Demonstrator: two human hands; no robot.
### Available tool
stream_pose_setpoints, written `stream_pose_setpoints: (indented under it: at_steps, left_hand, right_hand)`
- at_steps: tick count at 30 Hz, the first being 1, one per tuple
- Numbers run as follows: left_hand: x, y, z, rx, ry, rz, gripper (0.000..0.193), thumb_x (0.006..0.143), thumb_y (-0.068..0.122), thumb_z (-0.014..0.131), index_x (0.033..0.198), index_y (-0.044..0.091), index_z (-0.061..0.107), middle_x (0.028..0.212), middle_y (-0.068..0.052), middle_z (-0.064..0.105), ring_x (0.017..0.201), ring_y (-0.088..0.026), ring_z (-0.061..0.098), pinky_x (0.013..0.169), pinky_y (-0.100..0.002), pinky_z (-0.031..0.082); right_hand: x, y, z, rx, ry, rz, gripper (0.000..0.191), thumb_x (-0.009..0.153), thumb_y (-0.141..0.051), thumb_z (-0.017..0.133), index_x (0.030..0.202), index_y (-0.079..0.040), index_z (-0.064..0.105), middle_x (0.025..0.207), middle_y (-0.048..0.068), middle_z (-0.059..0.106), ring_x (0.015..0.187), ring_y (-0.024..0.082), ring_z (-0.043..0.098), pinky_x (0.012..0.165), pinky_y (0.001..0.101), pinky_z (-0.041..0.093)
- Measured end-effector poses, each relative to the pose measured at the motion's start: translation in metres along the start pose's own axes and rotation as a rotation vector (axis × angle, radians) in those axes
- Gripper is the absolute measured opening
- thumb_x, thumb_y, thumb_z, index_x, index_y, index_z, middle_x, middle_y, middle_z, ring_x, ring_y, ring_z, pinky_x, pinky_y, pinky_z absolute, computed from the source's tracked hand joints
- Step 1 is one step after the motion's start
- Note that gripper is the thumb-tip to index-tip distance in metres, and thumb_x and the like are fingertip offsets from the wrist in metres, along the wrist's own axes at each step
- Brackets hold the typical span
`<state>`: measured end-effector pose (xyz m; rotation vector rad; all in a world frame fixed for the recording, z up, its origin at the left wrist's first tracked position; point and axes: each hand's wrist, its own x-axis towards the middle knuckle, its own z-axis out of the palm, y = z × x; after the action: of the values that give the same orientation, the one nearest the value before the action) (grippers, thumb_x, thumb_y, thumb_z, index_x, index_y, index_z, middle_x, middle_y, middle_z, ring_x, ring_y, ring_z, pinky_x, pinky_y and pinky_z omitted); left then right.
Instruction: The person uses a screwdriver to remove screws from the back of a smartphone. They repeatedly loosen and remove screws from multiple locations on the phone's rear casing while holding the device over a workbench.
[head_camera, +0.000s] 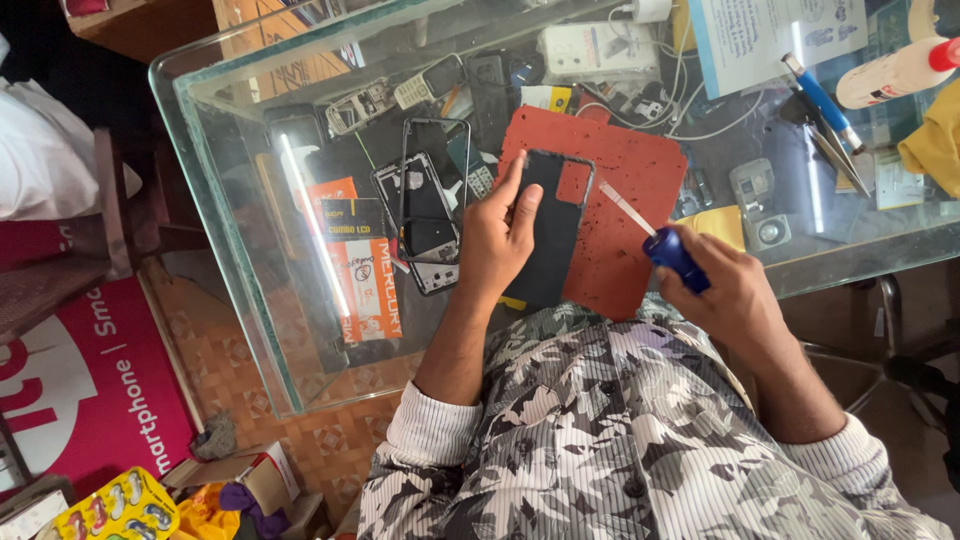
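Note:
A black phone back frame (553, 225) lies on a red-brown work mat (628, 190) on the glass table. My left hand (499, 240) rests flat on the frame's left side, fingers pointing up along its edge. My right hand (728, 290) grips a small blue tube with a thin white nozzle (668, 248); the nozzle tip points toward the mat just right of the frame, near its upper right corner.
Loose phone frames and boards (428, 205) lie left of the mat. Old handsets (395, 95), a white charger box (597, 50), cables, a blue pen (820, 100), a white bottle (895, 70) and a yellow cloth (935, 145) crowd the far side. The glass table edge (235, 250) runs on the left.

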<state>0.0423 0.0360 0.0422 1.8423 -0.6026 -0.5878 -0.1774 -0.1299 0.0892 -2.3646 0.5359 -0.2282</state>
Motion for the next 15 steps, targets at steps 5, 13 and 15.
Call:
stream_pose_setpoints:
  at_steps: [5,13,15]
  left_hand:
    - [-0.006,0.029,0.0,0.528,0.303,0.602,0.038,0.107,0.027,0.06,0.136,0.002,0.059,0.132,-0.02,0.066,0.106,-0.034,0.069,0.093,-0.036,0.056]
    - [-0.027,0.032,0.046,-0.549,-0.3,0.017,0.045,0.112,0.023,0.056,0.145,-0.006,0.049,0.12,-0.015,0.071,0.103,-0.016,0.068,0.089,-0.027,0.056]
    - [-0.028,0.026,0.051,-0.6,-0.282,-0.051,0.037,0.113,0.024,0.052,0.131,-0.006,0.061,0.106,-0.012,0.07,0.085,-0.013,0.071,0.075,-0.026,0.059]
  right_hand:
    - [0.003,0.0,0.001,0.156,0.09,0.202,0.054,0.096,-0.015,0.07,0.145,0.002,0.056,0.096,0.017,0.069,0.077,0.023,0.067,0.071,0.0342,0.054]
    - [0.001,-0.023,0.004,0.524,-0.063,-0.215,0.064,0.089,-0.004,0.065,0.148,0.008,0.043,0.137,0.029,0.056,0.12,0.028,0.061,0.096,0.0361,0.051]
    - [-0.002,-0.015,-0.004,0.36,-0.017,0.073,0.034,0.096,-0.004,0.064,0.129,-0.001,0.063,0.119,0.019,0.072,0.105,0.021,0.072,0.09,0.0322,0.056]
